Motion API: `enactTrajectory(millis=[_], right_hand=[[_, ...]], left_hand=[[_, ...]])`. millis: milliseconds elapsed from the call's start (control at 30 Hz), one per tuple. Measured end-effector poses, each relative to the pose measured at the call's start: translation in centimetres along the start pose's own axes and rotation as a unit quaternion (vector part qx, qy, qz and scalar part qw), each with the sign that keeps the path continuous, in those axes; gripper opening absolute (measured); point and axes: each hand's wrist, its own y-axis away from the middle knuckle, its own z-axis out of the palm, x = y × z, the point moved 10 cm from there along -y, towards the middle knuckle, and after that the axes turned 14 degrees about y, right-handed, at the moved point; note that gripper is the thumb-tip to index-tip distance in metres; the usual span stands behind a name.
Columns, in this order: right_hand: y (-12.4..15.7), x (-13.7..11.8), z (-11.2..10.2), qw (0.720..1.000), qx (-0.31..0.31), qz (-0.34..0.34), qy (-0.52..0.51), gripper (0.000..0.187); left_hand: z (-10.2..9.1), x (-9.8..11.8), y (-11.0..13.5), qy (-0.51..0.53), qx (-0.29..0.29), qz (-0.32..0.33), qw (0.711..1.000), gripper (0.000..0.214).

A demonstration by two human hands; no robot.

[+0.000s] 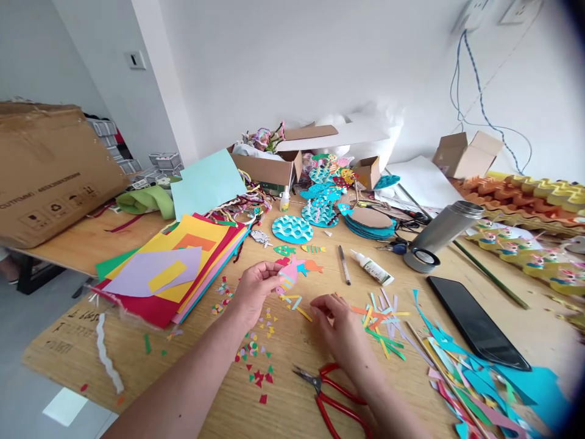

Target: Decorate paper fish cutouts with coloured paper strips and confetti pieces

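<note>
My left hand [254, 289] pinches a pink paper fish [287, 275] with coloured stripes, held just above the wooden table [297, 396]. My right hand [336, 323] rests on the table with fingers curled, its fingertips pinched at a thin yellow paper strip [302, 313] beside the fish. Loose coloured paper strips [381, 323] lie right of that hand. Red-handled scissors [331, 393] lie shut near my right forearm. Small paper scraps [253, 353] are scattered under my left forearm.
A stack of coloured paper sheets [183, 265] lies at the left. A glue bottle [372, 268], a pen [343, 264], a metal flask [439, 235] and a black phone [475, 320] lie to the right. Blue paper discs [292, 229] and cardboard boxes [269, 167] sit behind.
</note>
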Motion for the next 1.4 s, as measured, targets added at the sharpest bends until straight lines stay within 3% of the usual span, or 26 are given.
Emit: enactTrajectory(millis=[100,367,700,1233,1400], right_hand=[[0.3,-1.4,0.4,0.997,0.000,-0.051,0.066,0.016],[0.6,-2.4,1.0,0.986,-0.019,-0.085,0.141,0.011],[0.7,-2.7,1.6,0.976,-0.014,-0.083,0.199,0.016],[0.8,-2.3,3.1,0.955,-0.025,-0.081,0.283,0.020],[0.9,-2.0,2.8,0.961,-0.019,-0.077,0.263,0.022]], left_hand=[[0.0,-0.1,-0.2,-0.009,-0.001,0.006,1.000,0.026],[0.1,-0.3,-0.5,-0.026,-0.023,0.026,0.999,0.023],[0.6,-0.9,-0.3,-0.039,-0.041,0.013,0.998,0.021],[-0.6,-1.5,-0.7,-0.036,-0.008,-0.005,0.999,0.023],[-0.9,-1.4,-0.8,-0.039,0.002,-0.005,0.999,0.023]])
